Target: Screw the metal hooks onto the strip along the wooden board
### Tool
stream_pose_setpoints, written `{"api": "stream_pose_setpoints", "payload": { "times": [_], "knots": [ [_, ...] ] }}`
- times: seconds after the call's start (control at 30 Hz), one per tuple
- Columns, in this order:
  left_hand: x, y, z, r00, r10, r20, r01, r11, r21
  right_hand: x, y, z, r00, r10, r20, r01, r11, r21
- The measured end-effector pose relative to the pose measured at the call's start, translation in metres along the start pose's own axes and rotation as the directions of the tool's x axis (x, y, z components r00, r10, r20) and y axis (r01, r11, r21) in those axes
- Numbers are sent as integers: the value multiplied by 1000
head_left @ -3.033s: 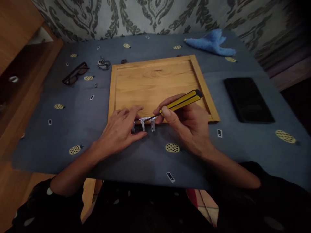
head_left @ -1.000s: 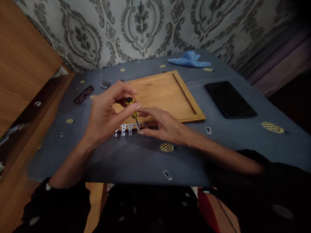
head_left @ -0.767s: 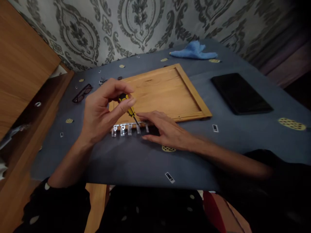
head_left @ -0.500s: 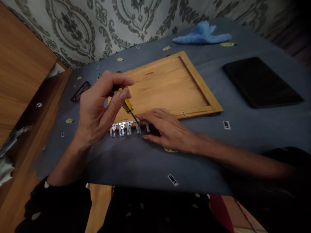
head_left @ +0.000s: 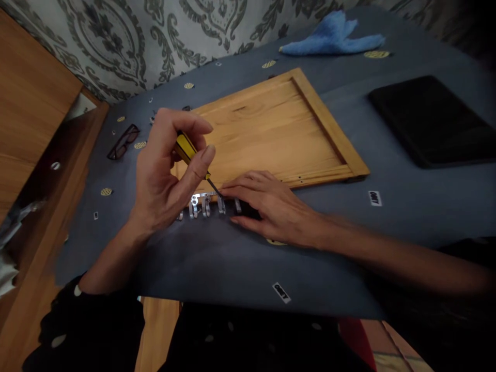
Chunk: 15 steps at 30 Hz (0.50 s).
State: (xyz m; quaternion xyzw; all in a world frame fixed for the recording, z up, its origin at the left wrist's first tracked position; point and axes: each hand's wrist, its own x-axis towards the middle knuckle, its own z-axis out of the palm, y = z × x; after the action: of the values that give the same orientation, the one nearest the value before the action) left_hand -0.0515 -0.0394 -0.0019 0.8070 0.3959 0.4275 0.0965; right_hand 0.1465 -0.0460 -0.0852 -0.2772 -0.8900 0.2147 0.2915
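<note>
My left hand point(head_left: 165, 170) is closed around the yellow-and-black handle of a screwdriver point(head_left: 186, 146). The thin shaft slants down to the right, its tip at a row of silver metal hooks point(head_left: 206, 205) along the near edge of a framed wooden board point(head_left: 267, 129). My right hand point(head_left: 267, 204) lies over that edge just right of the tip, fingers stretched out and thumb apart below. Its fingertips touch the strip beside the screwdriver tip and cover part of the right-hand hooks. The screw under the tip is too small to make out.
On the grey patterned tablecloth point(head_left: 186, 268) lie dark-framed glasses point(head_left: 124, 141) at the left and a black tablet point(head_left: 432, 121) at the right. A blue cloth point(head_left: 333, 36) is bunched at the back. Wooden furniture point(head_left: 34, 103) stands along the left side.
The screwdriver handle has turned and shifted in my left hand, showing more yellow above the thumb. Its tip stays at the hooks. The whole view has shifted slightly.
</note>
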Motion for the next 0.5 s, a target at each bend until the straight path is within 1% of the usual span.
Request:
{"api": "stream_pose_setpoints", "payload": {
  "times": [0.03, 0.1, 0.17, 0.3, 0.43, 0.5],
  "knots": [
    [-1, -1, 0, 1000, 18, -17, -18, 1000, 21, 0, 0, 0, 1000, -9, -4, 9, 1000, -1],
    [-1, -3, 0, 994, 104, -40, -103, 994, 46, -1, 0, 0, 1000, -13, -6, 13, 1000, -1],
    [-1, -3, 0, 988, 148, -52, -145, 988, 60, -1, 0, 0, 1000, -5, -3, 5, 1000, -2],
    [-1, 3, 0, 995, 79, -52, -79, 997, 12, -2, 1, 1, 1000, -2, -4, 2, 1000, -4],
    [0, 3, 0, 997, 81, 19, -81, 997, 12, -1, 2, 1, 1000, -3, -4, 3, 1000, 2],
    [2, -1, 0, 992, 111, 52, -110, 994, -10, -1, 1, 1, 1000, 6, -1, -6, 1000, -1]
  ]
}}
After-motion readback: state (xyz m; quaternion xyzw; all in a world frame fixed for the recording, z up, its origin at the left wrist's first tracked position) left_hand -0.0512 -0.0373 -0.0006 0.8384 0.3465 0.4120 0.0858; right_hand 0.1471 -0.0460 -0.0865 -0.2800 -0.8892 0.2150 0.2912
